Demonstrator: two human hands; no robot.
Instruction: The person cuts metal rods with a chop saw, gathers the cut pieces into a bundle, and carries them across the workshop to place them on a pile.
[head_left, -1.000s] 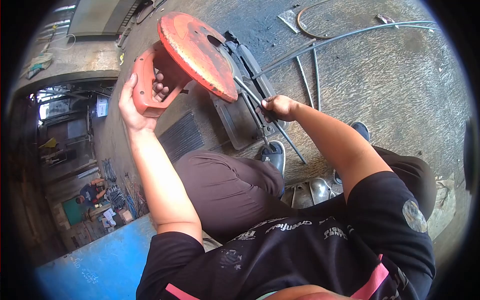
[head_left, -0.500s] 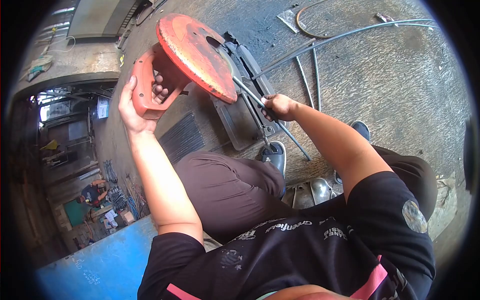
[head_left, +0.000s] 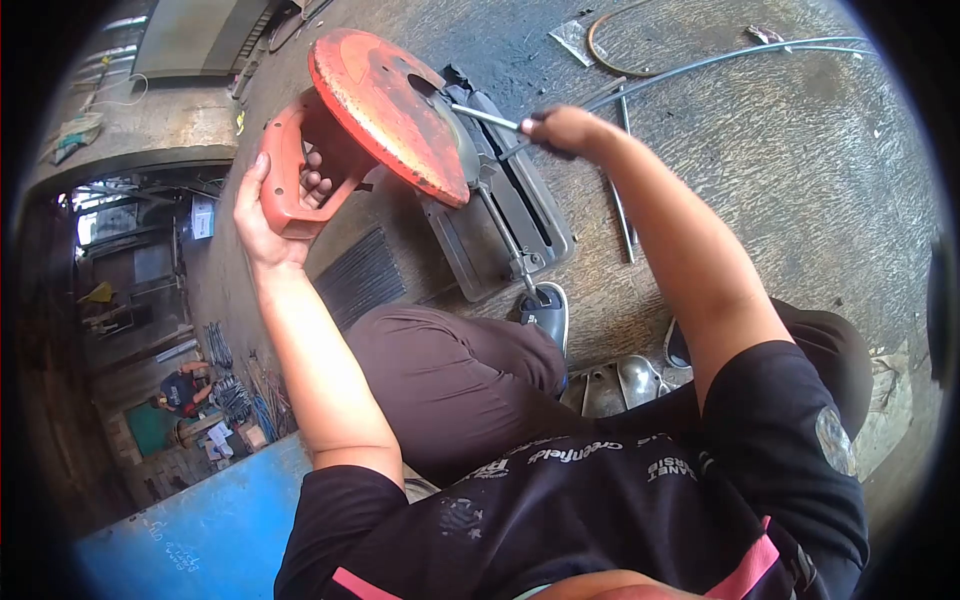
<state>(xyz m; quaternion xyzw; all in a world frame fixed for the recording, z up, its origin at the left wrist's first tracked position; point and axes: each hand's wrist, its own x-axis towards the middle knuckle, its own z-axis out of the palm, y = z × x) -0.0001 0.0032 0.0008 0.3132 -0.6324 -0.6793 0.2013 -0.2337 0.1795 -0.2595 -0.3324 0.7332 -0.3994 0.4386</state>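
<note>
My left hand (head_left: pixel 283 205) is wrapped round the red handle (head_left: pixel 290 165) of a cut-off saw. The saw's worn red blade guard (head_left: pixel 385 110) stands tilted over its grey metal base (head_left: pixel 525 215). In my right hand (head_left: pixel 562 132) is one end of a grey metal rod (head_left: pixel 487 117), whose other end is near the lower right side of the guard, close to the disc. A clamp screw (head_left: pixel 500 225) runs along the base below the rod.
Long thin rods (head_left: pixel 740 55) reach from the saw across the floor, with another piece (head_left: pixel 622 190) lying beside it. Dark rods (head_left: pixel 360 275) lie bundled left of the base. My shoe (head_left: pixel 546 318) is at its near end. A person (head_left: pixel 182 390) works far left, beyond a blue surface (head_left: pixel 200 510).
My right hand has moved up and away from me with a rod, which now points at the disc from farther up. The left hand stays on the handle.
</note>
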